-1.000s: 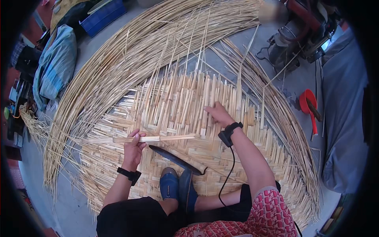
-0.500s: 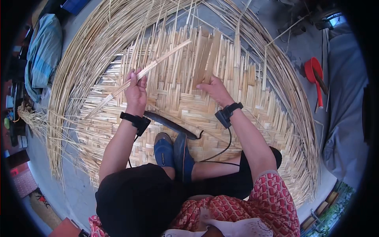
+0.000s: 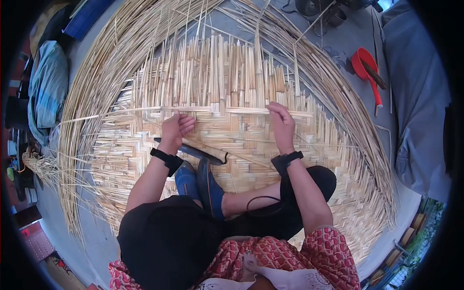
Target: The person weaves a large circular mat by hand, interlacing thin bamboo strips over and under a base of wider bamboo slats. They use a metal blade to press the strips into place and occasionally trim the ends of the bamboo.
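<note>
A half-woven reed mat spreads beneath my hands, its upright strips fanning out at the far side. One long pale reed strip now lies crosswise over it, passing beneath at least one upright strip near the middle. My left hand is just below the strip's left part, palm turned up and fingers loosely apart. At the strip's right part, my right hand has its fingertips closed together on it. Near my feet, a dark curved tool with a hooked tip rests on the mat.
Long loose reeds border the mat at left and right. My blue shoes stand on the weave. A red scoop sits on the floor at right, beside a grey cover. A blue-green bag is at left.
The strip in my left hand has come down from a slant to lie across the mat. The raised upright strips by my right hand are laid back flat. My left hand's fingers have loosened.
</note>
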`<state>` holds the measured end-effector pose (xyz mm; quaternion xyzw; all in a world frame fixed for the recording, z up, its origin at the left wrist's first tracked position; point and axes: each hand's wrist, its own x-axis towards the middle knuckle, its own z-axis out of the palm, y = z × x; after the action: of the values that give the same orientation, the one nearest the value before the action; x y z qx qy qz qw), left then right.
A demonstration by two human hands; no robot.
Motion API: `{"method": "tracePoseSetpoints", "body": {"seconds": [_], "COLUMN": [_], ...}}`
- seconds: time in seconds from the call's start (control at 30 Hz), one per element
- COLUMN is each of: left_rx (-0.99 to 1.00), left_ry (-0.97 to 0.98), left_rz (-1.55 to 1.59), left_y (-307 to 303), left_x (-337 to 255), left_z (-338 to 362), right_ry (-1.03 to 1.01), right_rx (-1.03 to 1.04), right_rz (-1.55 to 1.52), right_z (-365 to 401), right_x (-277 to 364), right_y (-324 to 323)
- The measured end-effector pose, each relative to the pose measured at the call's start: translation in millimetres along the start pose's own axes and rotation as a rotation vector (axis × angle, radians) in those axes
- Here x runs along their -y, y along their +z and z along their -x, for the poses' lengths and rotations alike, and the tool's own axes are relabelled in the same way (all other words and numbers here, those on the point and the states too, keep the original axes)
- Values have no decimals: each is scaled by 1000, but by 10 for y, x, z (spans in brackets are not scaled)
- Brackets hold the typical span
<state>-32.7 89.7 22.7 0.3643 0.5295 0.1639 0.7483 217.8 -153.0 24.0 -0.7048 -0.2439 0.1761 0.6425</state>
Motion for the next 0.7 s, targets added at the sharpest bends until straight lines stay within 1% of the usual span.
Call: {"method": "tracePoseSetpoints", "body": {"seconds": [0.03, 0.07, 0.1, 0.13, 0.17, 0.2, 0.23, 0.27, 0.3, 0.33, 0.37, 0.4, 0.43, 0.47, 0.5, 0.53, 0.57, 0.6, 0.63, 0.7], "left_rx": [93, 223, 310, 393, 352, 346, 446, 525, 507, 510, 475, 436, 433, 440, 449, 448, 429, 406, 398, 432], "left_ry": [-177, -232, -38, 159, 610, 1030, 898, 760, 408, 406, 224, 44, 37, 58, 79, 66, -16, -88, -89, 52], "left_rz": [-160, -367, -516, -658, -1013, -1253, -1179, -1103, -1016, -1009, -855, -699, -696, -697, -698, -698, -606, -513, -509, -277], "left_y": [-35, 87, 365, 719, 1033, 1288, 1389, 1486, 1568, 1609, 1620, 1625, 1658, 1726, 1779, 1805, 1803, 1792, 1782, 1773], "left_x": [-97, -207, -266, -232, -141, -96, -105, -109, -262, -243, -157, -103, -127, -203, -253, -298, -323, -338, -329, -250], "left_z": [102, 147, 221, 281, 265, 266, 60, -149, -137, -326, -627, -813, -809, -741, -713, -671, -647, -669, -669, -610], "right_ry": [3, 138, 276, 315, 315, 85, -147, -151, -193, -233, -236, -101, 41, 143, 151, 274, 394, 497, 499, 377], "right_rx": [-6, -34, -56, 68, 69, 314, 557, 561, 429, 297, 302, 283, 259, 314, 316, 325, 337, 274, 282, 336], "right_rz": [-1, -42, -77, 89, 91, 41, -8, -1, 115, 230, 234, 314, 391, 261, 261, 128, -6, -171, -172, -253], "right_z": [-62, -141, -204, -243, -278, -317, -369, -488, -642, -789, -933, -1055, -1110, -1102, -1110, -1116, -1102, -1101, -1098, -1024], "right_x": [18, 30, 60, 261, 527, 796, 918, 890, 816, 716, 423, -28, -310, -383, -299, -208, -84, -29, -2, -4], "right_y": [-22, -29, -41, 25, 126, 232, 278, 284, 294, 302, 320, 343, 359, 396, 413, 408, 418, 392, 345, 239]}}
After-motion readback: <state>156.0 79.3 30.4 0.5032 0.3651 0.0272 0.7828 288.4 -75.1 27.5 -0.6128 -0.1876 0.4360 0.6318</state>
